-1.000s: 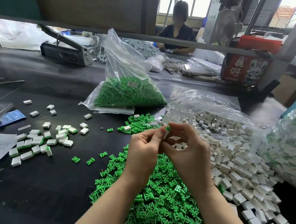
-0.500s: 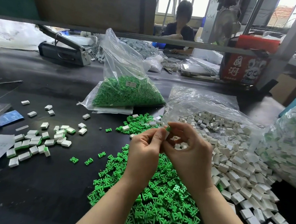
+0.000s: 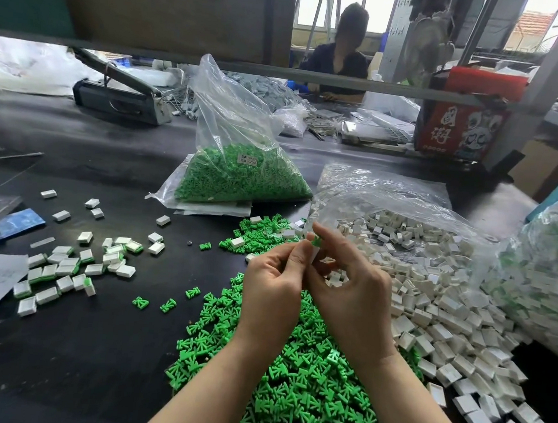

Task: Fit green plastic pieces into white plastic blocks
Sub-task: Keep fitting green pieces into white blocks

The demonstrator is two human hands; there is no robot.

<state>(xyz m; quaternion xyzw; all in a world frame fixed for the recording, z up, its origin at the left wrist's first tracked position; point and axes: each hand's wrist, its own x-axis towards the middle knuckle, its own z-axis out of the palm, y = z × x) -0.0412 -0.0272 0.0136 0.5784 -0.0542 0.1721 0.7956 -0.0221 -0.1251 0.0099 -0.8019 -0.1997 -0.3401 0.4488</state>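
My left hand (image 3: 274, 287) and my right hand (image 3: 353, 292) meet above the table, fingertips together. Between them they pinch a white block (image 3: 314, 255) with a green piece (image 3: 316, 241) sticking out of its top. My fingers hide most of the block. Under my wrists lies a heap of loose green pieces (image 3: 279, 376). A heap of loose white blocks (image 3: 446, 309) spreads to the right. At the left lies a cluster of white blocks with green pieces fitted (image 3: 69, 269).
A clear bag of green pieces (image 3: 240, 172) stands behind the hands, and an open plastic bag (image 3: 388, 192) lies over the white blocks. Another bag of parts (image 3: 543, 279) sits at the right edge. A grey machine (image 3: 120, 101) and a seated person (image 3: 339, 57) are across the black table (image 3: 79, 362).
Both hands stay together in the same spot. The green piece now shows a little more clearly above my fingertips.
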